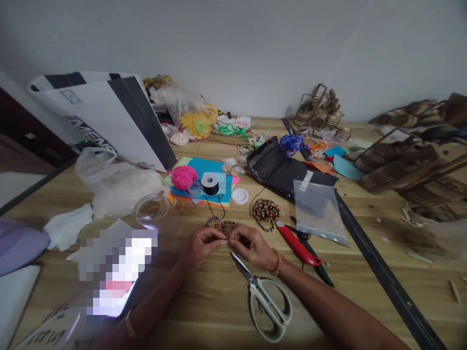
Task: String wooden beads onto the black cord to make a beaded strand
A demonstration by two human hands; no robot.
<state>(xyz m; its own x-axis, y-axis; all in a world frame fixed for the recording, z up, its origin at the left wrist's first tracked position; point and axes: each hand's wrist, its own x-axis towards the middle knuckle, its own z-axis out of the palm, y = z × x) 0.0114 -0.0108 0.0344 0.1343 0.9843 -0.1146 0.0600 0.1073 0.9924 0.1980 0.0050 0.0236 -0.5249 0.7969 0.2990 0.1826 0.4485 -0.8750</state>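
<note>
My left hand [207, 243] and my right hand [251, 244] meet over the table, thumbs and forefingers pinched almost tip to tip. Between them is a tiny dark bit that looks like part of a beaded cord. Just beyond the fingers lies a small cluster of multicoloured beads [214, 222], with a few dark beads trailing toward my right hand. Black cord runs from there toward a spool of black cord [210, 184]. A longer coil of beads [266, 214] rests beyond my right hand. Scissors [268, 306] with pale handles lie below it, blades apart.
A red-handled tool [297, 245] and a clear plastic bag [321, 214] lie to the right. Pink yarn [184, 177] sits on coloured sheets. A clear jar [153, 211] and a lit, blurred-out phone [122, 277] are leftward. Small woven baskets [394, 165] crowd the right side.
</note>
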